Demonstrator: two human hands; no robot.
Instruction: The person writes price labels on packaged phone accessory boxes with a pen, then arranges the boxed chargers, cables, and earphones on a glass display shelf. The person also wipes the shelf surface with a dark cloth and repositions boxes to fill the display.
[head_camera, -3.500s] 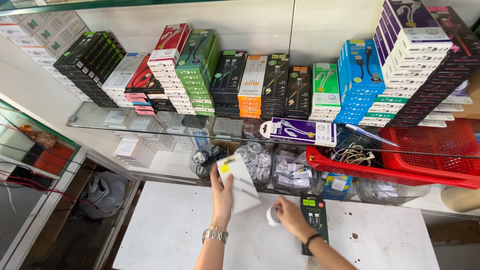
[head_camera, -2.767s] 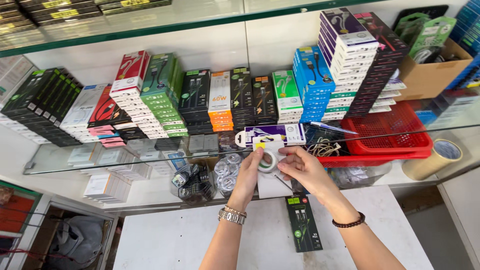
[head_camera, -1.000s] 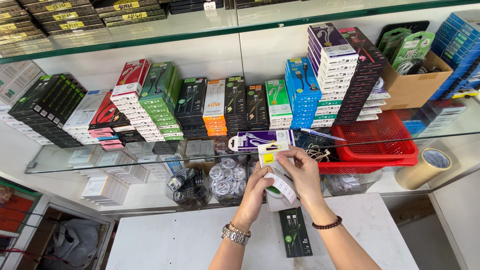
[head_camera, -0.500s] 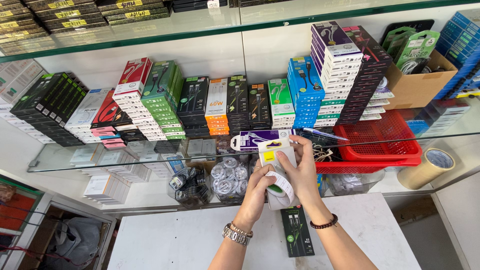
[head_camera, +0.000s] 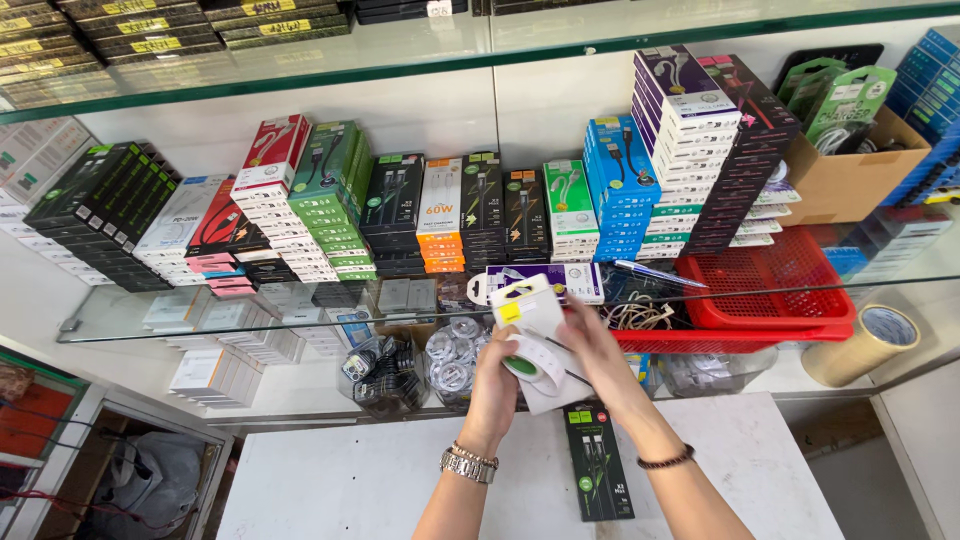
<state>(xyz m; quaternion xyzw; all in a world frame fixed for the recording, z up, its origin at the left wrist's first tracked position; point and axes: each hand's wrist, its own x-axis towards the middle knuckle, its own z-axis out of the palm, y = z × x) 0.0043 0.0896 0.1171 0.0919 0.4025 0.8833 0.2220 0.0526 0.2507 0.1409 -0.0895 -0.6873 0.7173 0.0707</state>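
Both hands meet just above the near edge of the tabletop, at about 12 o'clock from the person. The left hand, with a metal watch at its wrist, is curled closed around a roll of white label tape, and its fingers wrap the roll's lower side. The right hand is closed on a flat white box with a small yellow sticker. It holds the box upright and just behind the roll, so a loose end of tape lies against the box's face; the grip looks set to steady the box while the tape is worked. A dark box with green print lies flat on the tabletop at about 5 o'clock from the hands. Beyond, glass shelves carry stacked cable boxes in many colours, a red basket sits at 2 o'clock, and a roll of brown tape at 3 o'clock.
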